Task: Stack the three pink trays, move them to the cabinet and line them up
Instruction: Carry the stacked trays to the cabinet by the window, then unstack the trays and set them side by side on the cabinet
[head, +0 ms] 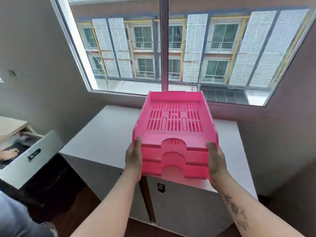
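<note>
Three pink slotted trays (174,127) are nested in one stack, held in the air above the white cabinet (106,132) under the window. My left hand (133,155) grips the stack's near left corner, thumb over the top rim. At the near right corner my right hand (215,159) grips the same stack. The stack's front edge, with its three arched cut-outs, faces me. Whether the far end of the stack touches the cabinet top I cannot tell.
An open white drawer (32,151) with papers inside juts out at the left. The cabinet has two doors with a dark latch (161,187). A large window (164,48) stands behind the cabinet, walls on both sides. Dark floor lies below left.
</note>
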Motion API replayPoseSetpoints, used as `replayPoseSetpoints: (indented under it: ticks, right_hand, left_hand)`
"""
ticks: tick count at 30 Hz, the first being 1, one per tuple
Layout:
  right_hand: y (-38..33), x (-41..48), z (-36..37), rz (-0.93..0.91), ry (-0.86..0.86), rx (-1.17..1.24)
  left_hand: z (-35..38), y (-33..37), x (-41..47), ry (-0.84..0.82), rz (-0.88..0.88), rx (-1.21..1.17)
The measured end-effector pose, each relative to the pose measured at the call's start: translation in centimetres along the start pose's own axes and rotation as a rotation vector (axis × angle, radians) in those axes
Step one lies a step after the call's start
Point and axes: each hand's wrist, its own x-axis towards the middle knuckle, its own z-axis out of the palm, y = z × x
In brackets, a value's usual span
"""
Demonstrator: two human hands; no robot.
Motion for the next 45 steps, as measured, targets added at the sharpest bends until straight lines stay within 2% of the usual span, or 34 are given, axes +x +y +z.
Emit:
replayPoseSetpoints:
  ticks: [4,8,13,17,20,23,30,36,40,45]
  right_hand:
    - [0.5,1.6,0.6,-0.012,0.016,-0.060]
    - [0.3,1.9,0.3,-0.030,-0.002,-0.166]
    - [-3.1,3.9,-0.6,-0.145,0.095,-0.311]
    - [-5.7,5.8,0.1,-0.154,0.043,-0.484]
    - [-5.9,5.6,0.8,-0.228,0.066,-0.614]
    - [-6.5,4.7,2.1,-0.339,0.087,-0.635]
    - [-5.9,4.9,11.8,-0.483,-0.111,-0.577]
    - [-2.3,4.8,23.8,-0.451,-0.249,-0.573]
    - [0.7,4.8,29.5,-0.381,-0.251,-0.611]
    - [5.5,5.2,33.4,-0.300,-0.245,-0.654]
  left_hand:
    - [0.1,-0.5,2.8,-0.067,0.020,0.071]
    - [-0.9,-0.3,3.6,-0.127,0.076,0.266]
    - [-1.7,3.0,5.5,-0.083,0.206,0.377]
    - [-0.6,5.1,5.4,-0.092,0.279,0.518]
    - [-0.2,5.6,5.0,-0.051,0.317,0.539]
    - [-1.4,6.4,4.9,-0.010,0.356,0.511]
    - [-10.4,8.2,5.5,0.212,0.381,0.517]
    - [-20.6,8.1,9.0,0.389,0.296,0.521]
    - [-25.9,6.5,12.4,0.400,0.204,0.505]
    - [-30.3,3.5,16.6,0.319,0.109,0.508]
